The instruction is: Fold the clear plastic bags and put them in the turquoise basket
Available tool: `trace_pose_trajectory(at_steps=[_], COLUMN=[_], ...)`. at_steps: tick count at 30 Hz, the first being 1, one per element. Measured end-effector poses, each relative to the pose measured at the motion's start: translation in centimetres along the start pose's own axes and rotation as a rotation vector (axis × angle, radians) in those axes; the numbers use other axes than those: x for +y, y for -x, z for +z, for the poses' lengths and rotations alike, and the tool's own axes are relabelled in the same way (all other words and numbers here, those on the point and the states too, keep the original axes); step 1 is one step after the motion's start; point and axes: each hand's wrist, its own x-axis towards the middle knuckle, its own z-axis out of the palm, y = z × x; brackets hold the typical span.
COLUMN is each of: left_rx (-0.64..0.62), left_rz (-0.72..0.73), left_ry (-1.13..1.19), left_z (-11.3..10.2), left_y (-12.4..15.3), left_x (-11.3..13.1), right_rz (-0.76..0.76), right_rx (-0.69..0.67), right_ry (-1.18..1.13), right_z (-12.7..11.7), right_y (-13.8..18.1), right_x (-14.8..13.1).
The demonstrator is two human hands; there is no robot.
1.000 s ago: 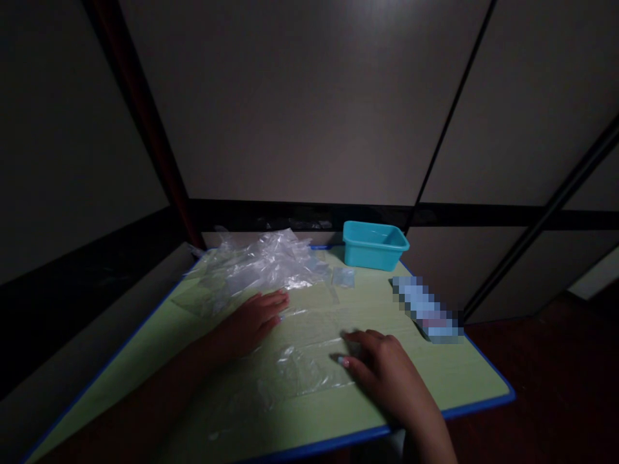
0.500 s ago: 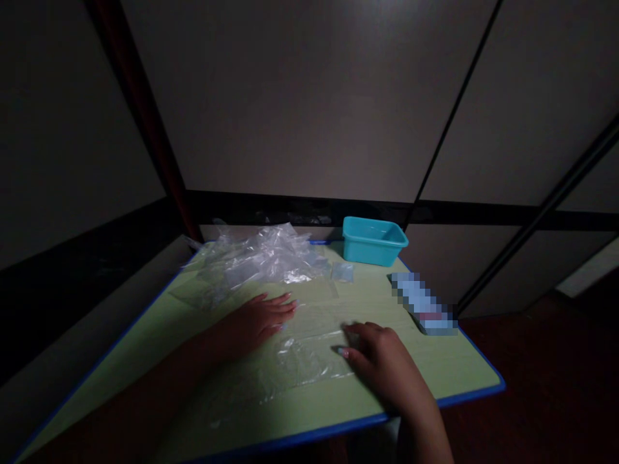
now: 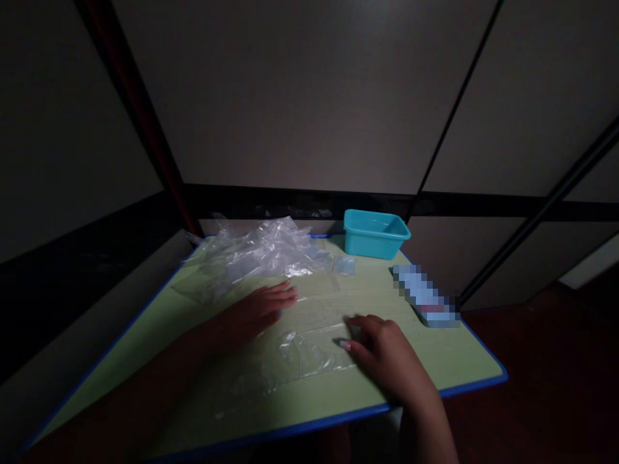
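Note:
A clear plastic bag (image 3: 314, 351) lies spread on the pale green table (image 3: 449, 361), its surface wrinkled and shiny in places. My left hand (image 3: 264, 306) rests over its far left part, palm down with fingers stretched out. At the bag's right side is my right hand (image 3: 380, 348); its thumb and index finger are apart and touch the film, while the other fingers curl under. Beyond my left hand sits a loose heap of clear plastic bags (image 3: 271, 251). A small folded clear packet (image 3: 343, 265) lies just right of the heap.
A turquoise plastic basket (image 3: 372, 241) stands at the table's far right corner. A blurred-out flat, light blue object (image 3: 425, 296) lies along the right edge. Blue trim (image 3: 338, 417) borders the table. Wall panels (image 3: 300, 96) rise directly behind it.
My left hand has shifted slightly, its fingers closer together. My right hand keeps nearly the same place on the bag. The whole view has tilted a little.

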Motion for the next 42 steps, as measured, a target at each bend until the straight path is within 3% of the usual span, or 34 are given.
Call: trace_pose_trajectory(at_steps=[8, 14, 17, 23, 29, 36, 42], left_rx=[0.083, 0.269, 0.278, 0.141, 0.261, 0.034, -0.090], left_rz=[-0.118, -0.187, -0.190, -0.098, -0.141, -0.214, -0.249], left_ry=[0.190, 0.236, 0.236, 0.063, -0.229, -0.307, -0.341], left_z=[-0.2, -0.6, -0.8, -0.7, -0.5, -0.3, -0.5], left_y=[0.1, -0.1, -0.2, -0.3, -0.2, 0.2, 0.3], left_x=[-1.1, -1.5, -2.0, -1.4, -1.8, -1.5, -1.1], right_rz=[0.009, -0.001, -0.009, -0.011, -0.020, -0.018, -0.027], right_rx=[-0.002, 0.007, 0.016, 0.016, 0.012, 0.033, 0.042], right_ry=[0.000, 0.010, 0.008, -0.022, -0.022, -0.021, -0.022], right_z=[-0.2, -0.1, 0.0, 0.0, 0.0, 0.2, 0.2], right_y=[0.1, 0.1, 0.1, 0.1, 0.1, 0.1, 0.1], right_x=[-0.1, -0.2, -0.1, 0.1, 0.2, 0.3, 0.3])
